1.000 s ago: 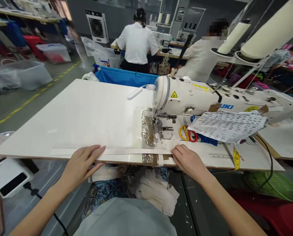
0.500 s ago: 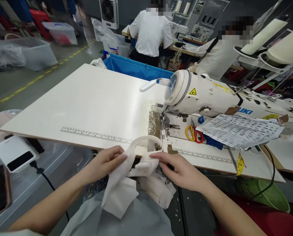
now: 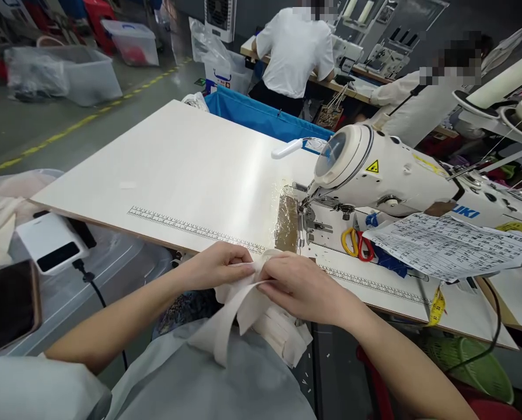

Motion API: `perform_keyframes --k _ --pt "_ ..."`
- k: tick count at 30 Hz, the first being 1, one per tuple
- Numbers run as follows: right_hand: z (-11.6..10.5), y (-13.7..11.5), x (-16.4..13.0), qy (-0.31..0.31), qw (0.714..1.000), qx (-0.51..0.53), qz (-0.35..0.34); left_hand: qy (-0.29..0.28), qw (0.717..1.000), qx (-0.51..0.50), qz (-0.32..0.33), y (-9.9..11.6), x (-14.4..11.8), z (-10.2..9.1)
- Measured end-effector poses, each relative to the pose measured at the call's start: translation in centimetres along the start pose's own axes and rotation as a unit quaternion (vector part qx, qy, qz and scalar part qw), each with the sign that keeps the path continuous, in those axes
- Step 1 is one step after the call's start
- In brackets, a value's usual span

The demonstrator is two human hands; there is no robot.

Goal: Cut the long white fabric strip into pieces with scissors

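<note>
A pale cream piece of fabric (image 3: 230,318) hangs in strips and folds over my lap at the table's front edge. My left hand (image 3: 219,265) pinches its upper part between thumb and fingers. Close against it, my right hand (image 3: 298,286) is also closed on the fabric, its fingertips partly hidden behind the knuckles. Beyond both hands stands a white sewing machine (image 3: 375,169), its needle area apart from the fabric. Scissors (image 3: 357,244) with yellow and red handles lie by the machine bed.
A printed sheet (image 3: 449,245) is taped to the machine. A ruler scale runs along the white table (image 3: 191,163). A tape measure (image 3: 437,306) hangs off the front edge. At left are a phone (image 3: 9,306) and a white device (image 3: 51,242). Two people sit beyond a blue bin (image 3: 261,116).
My hands have come together, gathering the fabric between them; the loop held open between them earlier is now bunched. The whole view has shifted, so the table appears farther right.
</note>
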State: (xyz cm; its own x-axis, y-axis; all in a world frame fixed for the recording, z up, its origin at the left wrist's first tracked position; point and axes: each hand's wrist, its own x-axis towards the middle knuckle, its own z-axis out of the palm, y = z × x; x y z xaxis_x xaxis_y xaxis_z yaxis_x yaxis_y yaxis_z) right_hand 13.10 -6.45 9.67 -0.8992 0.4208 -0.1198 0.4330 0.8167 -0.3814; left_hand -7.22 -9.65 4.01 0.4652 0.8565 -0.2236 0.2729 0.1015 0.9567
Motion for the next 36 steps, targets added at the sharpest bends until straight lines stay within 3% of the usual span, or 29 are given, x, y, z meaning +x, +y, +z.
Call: perform_keyframes --k 10,25,31,36 --pt "0.5 0.6 1.2 0.005 0.995 0.049 0.082 -0.011 0.997 0.064 0.046 0.1 0.4 -0.1" --pt "1.0 0.7 1.1 0.007 0.994 0.066 0.082 -0.011 0.979 0.186 0.088 0.8 0.3 0.1" --pt "1.4 1.0 1.1 0.010 0.993 0.067 0.093 -0.080 0.978 0.169 0.089 0.2 0.6 -0.8" --pt "1.6 1.5 0.5 0.060 0.979 0.176 0.079 -0.137 0.978 0.120 0.102 0.3 1.0 -1.8"
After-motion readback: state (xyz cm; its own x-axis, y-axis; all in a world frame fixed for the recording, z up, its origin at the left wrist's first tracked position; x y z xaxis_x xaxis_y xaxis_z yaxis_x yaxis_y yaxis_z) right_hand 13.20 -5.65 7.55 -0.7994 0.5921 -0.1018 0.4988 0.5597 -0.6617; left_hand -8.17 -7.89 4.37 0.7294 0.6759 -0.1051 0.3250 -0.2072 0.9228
